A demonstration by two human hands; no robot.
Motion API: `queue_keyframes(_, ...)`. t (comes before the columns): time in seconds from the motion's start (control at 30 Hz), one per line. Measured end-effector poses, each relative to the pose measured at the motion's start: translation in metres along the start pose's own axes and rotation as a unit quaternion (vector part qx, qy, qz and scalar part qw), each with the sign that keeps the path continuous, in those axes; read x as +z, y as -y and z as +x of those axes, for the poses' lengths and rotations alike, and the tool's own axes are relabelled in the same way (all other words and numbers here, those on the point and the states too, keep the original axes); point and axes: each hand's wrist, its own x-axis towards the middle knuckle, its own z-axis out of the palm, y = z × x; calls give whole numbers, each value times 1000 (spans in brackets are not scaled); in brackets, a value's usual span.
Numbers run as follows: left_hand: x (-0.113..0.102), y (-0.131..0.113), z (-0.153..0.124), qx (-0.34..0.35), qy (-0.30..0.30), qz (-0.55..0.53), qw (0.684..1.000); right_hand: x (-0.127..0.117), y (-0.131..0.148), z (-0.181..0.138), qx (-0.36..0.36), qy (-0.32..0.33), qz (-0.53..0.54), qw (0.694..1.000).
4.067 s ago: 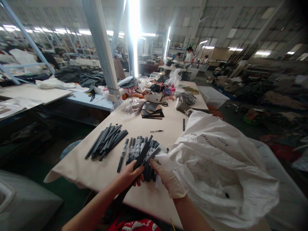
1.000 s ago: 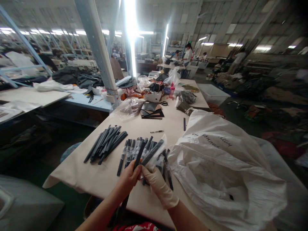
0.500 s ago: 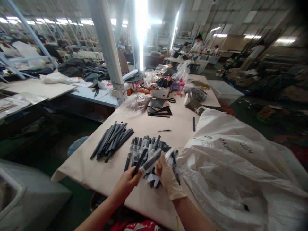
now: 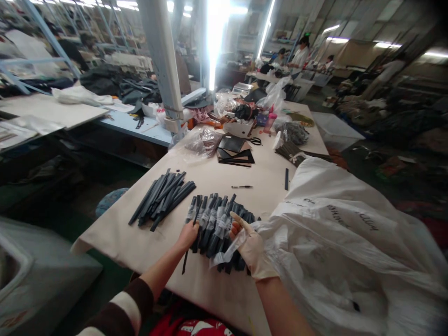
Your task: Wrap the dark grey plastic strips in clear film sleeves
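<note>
Hands work close together but not touching at the near end of a fan of wrapped strips [image 4: 215, 217]. The bare left hand [image 4: 189, 234] is curled on a thin black strip [image 4: 184, 263], whose free end points toward the near edge of the table [image 4: 140, 242] and stops short of it. The gloved right hand [image 4: 250, 247] pinches a limp clear sleeve [image 4: 227, 250] between thumb and fingers, with the forefinger stretched out over the fan.

The wrapped strips lie near the table's near edge, between the two hands and running away from them. To their left lies a separate heap of bare strips [image 4: 163, 198], apart from the fan, with bare tabletop around it as far as the left edge. Just right of the gloved hand a large white bag [image 4: 350, 261] crowds the table and overhangs its right side, touching the fan's right end.

Beyond the fan the tabletop is open up to a pen [image 4: 241, 187] and a lone strip [image 4: 286, 178]. Farther off sit black sheets [image 4: 235, 151] and clutter by a pillar [image 4: 163, 60]. Off the left edge stands a stool [image 4: 110, 200], and a pale bin [image 4: 38, 284] is nearer, at lower left.
</note>
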Motion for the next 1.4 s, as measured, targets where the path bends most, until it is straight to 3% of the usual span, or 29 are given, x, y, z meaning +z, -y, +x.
queue_keyframes(0.13,-3,-14,-32,47,8,-3,999,-3,2,-11,-8,45,23,999)
queue_keyframes(0.2,5,-27,-60,51,66,-36,996,0,2,-18,-17,67,18,997)
queue_keyframes(0.3,26,-50,-100,-13,211,-114,971,5,4,-32,-65,90,-26,993)
queue_keyframes(0.37,37,-62,-117,-48,239,-157,957,6,6,-41,-92,81,-62,990)
queue_keyframes(0.43,41,-72,-126,-40,210,-177,961,2,6,-51,-86,74,-103,988)
queue_keyframes(0.5,40,-80,-132,-6,181,-171,969,-6,5,-60,-59,108,-163,979)
queue_keyframes(0.6,40,-87,-139,32,179,-162,970,-18,9,-74,-73,143,-250,955)
queue_keyframes(0.77,55,-89,-151,97,152,-99,979,-28,26,-90,-133,15,-273,953)
queue_keyframes(0.9,68,-88,-153,157,127,-34,979,-28,31,-98,-135,-16,-295,946)
queue_keyframes(1.07,70,-92,-152,95,151,-78,981,-36,30,-97,-174,-60,-390,902)
queue_keyframes(1.17,65,-96,-154,32,157,-158,974,-38,29,-94,-168,0,-363,916)
queue_keyframes(1.3,54,-100,-155,38,155,-183,970,-33,28,-88,-153,116,-317,929)
queue_keyframes(1.4,43,-99,-154,58,152,-129,978,-31,29,-81,-117,78,-233,962)
